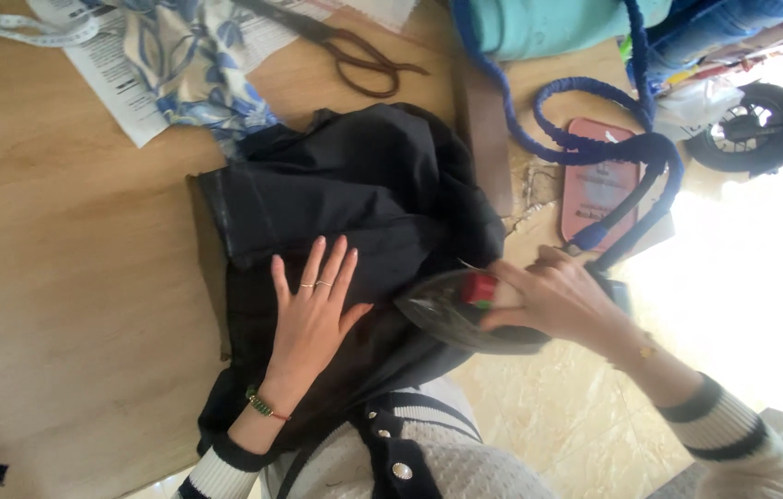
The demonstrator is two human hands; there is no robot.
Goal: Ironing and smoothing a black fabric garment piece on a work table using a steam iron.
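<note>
So the left hand (311, 310) is lying flat and open on the black cloth (354, 203), fingers spread a little and pointing away from the person, palm pressing the fabric down. There are two thin rings on it and a green bead bracelet (262, 404) at the wrist. The right hand (553, 300) is wrapped around the handle of an iron (452, 314), fingers closed tight on it. The iron's dark pointed nose rests on the right edge of the cloth, just beside the left thumb but not touching it. There's a red knob (479, 288) on top of the iron, right by the fingertips.

The cloth is bunched in the middle of the wooden table (59, 277), with one folded hem lying flatter on the left side and the rest spilling toward the person's lap. Both sleeves are cream knit with dark stripes at the cuffs.

Other stuff around: a blue braided cord (586, 139) loops off the table edge toward the iron; looks like it's the iron's cable, but the glare makes that hard to confirm. A pink stand (599, 180) sits under the cord loop. Big scissors (354, 51) lie at the far side of the table, near a floral cloth (193, 65) on top of some printed paper (110, 79). A measuring tape (12, 23) curls in the far corner.
</note>
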